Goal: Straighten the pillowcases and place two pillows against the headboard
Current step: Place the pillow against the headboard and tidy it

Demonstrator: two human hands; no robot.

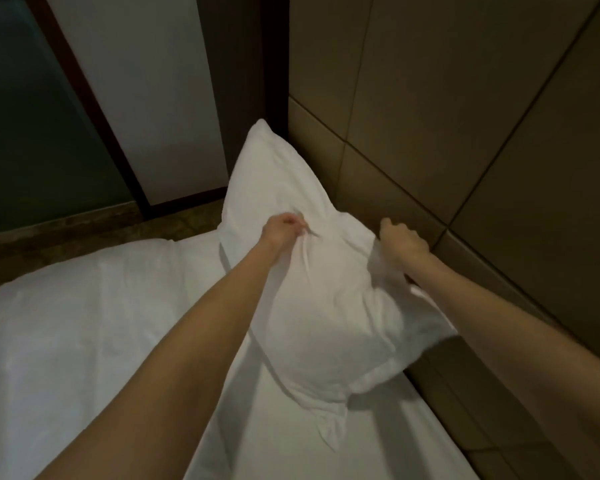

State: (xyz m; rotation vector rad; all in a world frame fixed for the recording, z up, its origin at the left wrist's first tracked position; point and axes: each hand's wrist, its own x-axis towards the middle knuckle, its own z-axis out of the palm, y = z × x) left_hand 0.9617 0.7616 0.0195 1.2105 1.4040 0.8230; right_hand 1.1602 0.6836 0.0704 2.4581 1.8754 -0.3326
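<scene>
A white pillow (pixel 329 306) in a creased pillowcase leans against the brown panelled headboard (pixel 465 133) on the right. My left hand (pixel 284 226) is closed on a pinch of pillowcase fabric on the pillow's front face. My right hand (pixel 400 239) grips the pillow's upper edge next to the headboard. Behind it a second white pillow (pixel 274 174) stands upright against the headboard, at the bed's far corner. Loose fabric of the front pillowcase trails down onto the sheet at its lower corner.
A white duvet (pixel 84 323) lies bunched over the left part of the bed, with flat sheet (pixel 291 445) beside the headboard. Beyond the bed are a strip of floor (pixel 84 233), a white wall panel (pixel 153 98) and a dark glass pane (pixel 25 133).
</scene>
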